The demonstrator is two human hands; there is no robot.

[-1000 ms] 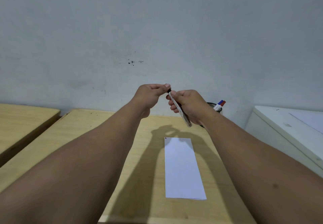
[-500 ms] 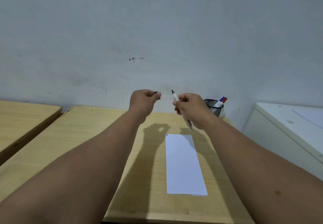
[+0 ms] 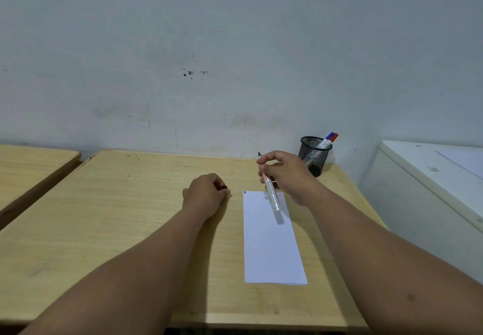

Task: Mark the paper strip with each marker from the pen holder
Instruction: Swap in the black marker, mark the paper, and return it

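Wooden desk (image 3: 130, 217): white paper strip (image 3: 269, 245), corner marks (image 3: 245, 193).

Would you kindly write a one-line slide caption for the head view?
Right hand holds an uncapped black marker above the paper strip; left hand grips its cap.

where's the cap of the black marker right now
In the head view the cap is pinched in the left hand, which rests on the table just left of the paper strip.
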